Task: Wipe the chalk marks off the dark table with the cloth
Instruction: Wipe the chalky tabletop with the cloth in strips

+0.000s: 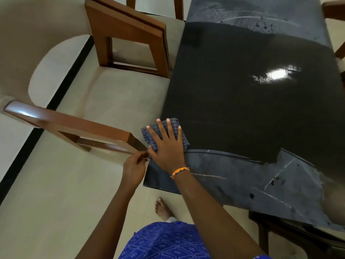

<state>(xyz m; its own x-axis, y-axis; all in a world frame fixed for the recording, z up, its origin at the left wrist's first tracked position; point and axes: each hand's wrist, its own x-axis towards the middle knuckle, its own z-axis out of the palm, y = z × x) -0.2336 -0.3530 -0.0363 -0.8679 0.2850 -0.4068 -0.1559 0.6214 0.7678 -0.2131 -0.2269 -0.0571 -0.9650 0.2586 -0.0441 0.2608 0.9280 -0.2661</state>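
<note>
Nearest, a bare foot (162,208) on the pale floor (56,212). Left grip (135,165) curled around the near left edge of the dark bench (252,101), beside a wooden chair (74,128). Right grip (166,146) flat, fingers spread — pressing the checked cloth (164,133) onto the bench's left edge. Grey chalk marks (252,184) along the near strip and the far end — glossy black between. Farther left, a second chair (130,38).

Two brown wooden chairs (130,34) (74,129) are standing on a pale tiled floor (56,202) crossed by a black stripe (72,71). A bare foot (163,208) is resting below.
</note>
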